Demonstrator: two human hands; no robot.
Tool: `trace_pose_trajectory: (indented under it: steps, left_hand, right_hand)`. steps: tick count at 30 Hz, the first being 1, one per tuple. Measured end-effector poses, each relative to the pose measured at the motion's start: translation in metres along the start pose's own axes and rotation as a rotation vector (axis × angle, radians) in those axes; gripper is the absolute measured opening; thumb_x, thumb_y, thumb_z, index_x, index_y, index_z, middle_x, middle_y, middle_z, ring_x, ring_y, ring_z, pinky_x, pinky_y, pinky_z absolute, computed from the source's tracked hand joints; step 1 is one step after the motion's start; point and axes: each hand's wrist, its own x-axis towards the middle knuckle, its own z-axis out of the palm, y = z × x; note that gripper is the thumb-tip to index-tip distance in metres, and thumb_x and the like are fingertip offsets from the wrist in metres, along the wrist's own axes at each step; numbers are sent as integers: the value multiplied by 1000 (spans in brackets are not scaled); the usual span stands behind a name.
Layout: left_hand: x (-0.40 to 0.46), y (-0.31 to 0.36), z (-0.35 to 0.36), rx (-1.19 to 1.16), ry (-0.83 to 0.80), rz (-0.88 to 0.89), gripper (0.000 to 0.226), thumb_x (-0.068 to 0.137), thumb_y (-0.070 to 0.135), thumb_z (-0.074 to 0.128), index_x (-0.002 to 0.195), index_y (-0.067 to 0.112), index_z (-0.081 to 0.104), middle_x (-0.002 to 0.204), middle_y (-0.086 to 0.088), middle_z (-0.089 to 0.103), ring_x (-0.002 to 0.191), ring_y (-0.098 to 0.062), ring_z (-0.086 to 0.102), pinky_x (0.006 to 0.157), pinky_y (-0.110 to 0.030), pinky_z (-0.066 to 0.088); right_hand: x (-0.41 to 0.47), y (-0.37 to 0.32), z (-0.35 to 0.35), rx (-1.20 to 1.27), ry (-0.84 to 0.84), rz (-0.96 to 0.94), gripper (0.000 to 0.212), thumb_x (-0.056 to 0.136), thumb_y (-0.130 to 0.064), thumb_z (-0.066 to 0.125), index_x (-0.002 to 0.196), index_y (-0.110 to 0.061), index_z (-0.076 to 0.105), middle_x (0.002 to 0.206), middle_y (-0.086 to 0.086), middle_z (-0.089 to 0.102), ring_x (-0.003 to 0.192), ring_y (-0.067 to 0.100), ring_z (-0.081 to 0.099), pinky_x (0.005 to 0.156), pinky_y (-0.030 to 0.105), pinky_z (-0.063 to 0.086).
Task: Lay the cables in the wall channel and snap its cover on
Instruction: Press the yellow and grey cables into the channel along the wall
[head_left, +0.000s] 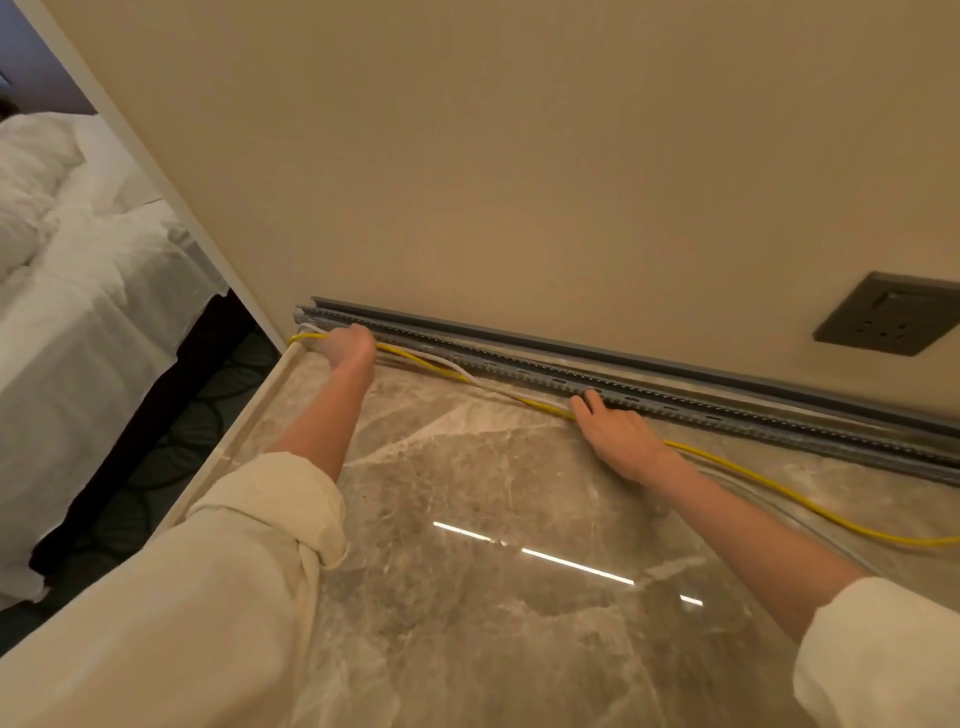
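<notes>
- While neither cable sits fully inside the long grey slotted plastic wall channel (649, 400), the step in hand looks like the laying-in, judged from the 2 hands spread along its front edge.
- At the channel's left end, the left hand (350, 345) curls over the thin yellow cable (727, 462) and the thin white cable (447, 366); it seems to grip them, though the fingers are turned away from the camera.
- Between the hands, both cables run along the glossy brown marble countertop (493, 545), just in front of the channel.
- The right hand (618, 434) lies flat with fingers straight, fingertips on the channel's edge, pressing the yellow cable down.
- Right of it, the yellow cable loops away across the countertop, out of frame.
- Next, I judge, the slack must be tucked behind the slotted lip.
- I cannot tell whether the grey strip against the beige wall (519, 156) is the cover; the channel's right end is cut off.
</notes>
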Motion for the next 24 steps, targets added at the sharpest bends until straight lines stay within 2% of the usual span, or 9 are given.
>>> trace_pose_trajectory:
  steps: [2, 4, 5, 7, 10, 13, 18, 22, 24]
  left_hand:
    - [-13, -11, 13, 289, 88, 42, 45, 97, 26, 37, 125, -8, 48, 132, -25, 49, 121, -37, 44, 101, -43, 37]
    - [-42, -22, 29, 377, 211, 106, 53, 91, 27, 47, 131, -7, 37, 138, -25, 39, 124, -37, 38, 104, -45, 33]
    - [-62, -27, 36, 357, 270, 192, 56, 88, 25, 52, 133, -3, 34, 139, -24, 36, 125, -37, 37, 104, -46, 31]
    - [-99, -40, 51, 352, 273, 506, 52, 82, 20, 57, 129, 4, 39, 137, -22, 38, 124, -37, 38, 104, -47, 30]
    - [-146, -55, 73, 435, -57, 1038, 37, 81, 16, 58, 116, 3, 53, 119, -21, 51, 111, -36, 47, 95, -44, 37]
    - [-188, -60, 94, 482, -483, 1342, 34, 84, 20, 62, 113, 2, 57, 113, -19, 56, 106, -34, 52, 91, -42, 42]
    - [-245, -69, 127, 623, -847, 1538, 53, 79, 39, 70, 118, 7, 56, 113, -15, 58, 105, -30, 53, 89, -39, 43]
    - [-274, -78, 146, 663, -916, 1599, 50, 78, 39, 70, 117, 11, 58, 113, -12, 59, 104, -29, 53, 87, -37, 41]
    - [-288, -81, 154, 654, -927, 1605, 43, 80, 33, 69, 116, 11, 59, 112, -13, 59, 104, -30, 54, 88, -39, 42]
  right_hand:
    - [-4, 2, -3, 30, -1, -21, 24, 97, -13, 41, 120, -13, 33, 126, 16, 43, 62, 24, 54, 48, 34, 35]
    - [-12, 6, -5, 112, 10, -14, 17, 100, -20, 38, 115, -16, 34, 117, 13, 47, 71, 25, 56, 57, 38, 44]
    - [-19, 9, -5, 157, 10, 2, 16, 100, -23, 37, 114, -16, 36, 114, 11, 48, 77, 26, 57, 62, 39, 45]
    - [-37, 18, -1, 220, 18, 43, 20, 99, -25, 39, 116, -14, 39, 115, 11, 49, 91, 29, 57, 73, 40, 46]
    - [-73, 37, 10, 240, 83, 76, 22, 96, -26, 44, 114, -13, 44, 114, 10, 52, 97, 27, 56, 81, 36, 43]
    - [-111, 62, 21, 194, 102, 110, 22, 94, -29, 47, 110, -15, 47, 111, 8, 53, 97, 26, 53, 84, 34, 40]
    - [-178, 112, 30, 115, 34, 234, 28, 89, -35, 54, 108, -15, 49, 111, 8, 53, 103, 26, 52, 89, 36, 39]
    - [-227, 139, 35, 178, 42, 283, 41, 89, -52, 53, 99, -13, 53, 101, 9, 57, 94, 27, 55, 82, 36, 41]
    - [-239, 147, 36, 228, 45, 335, 37, 93, -47, 48, 99, -11, 55, 101, 11, 60, 94, 29, 57, 80, 35, 40]
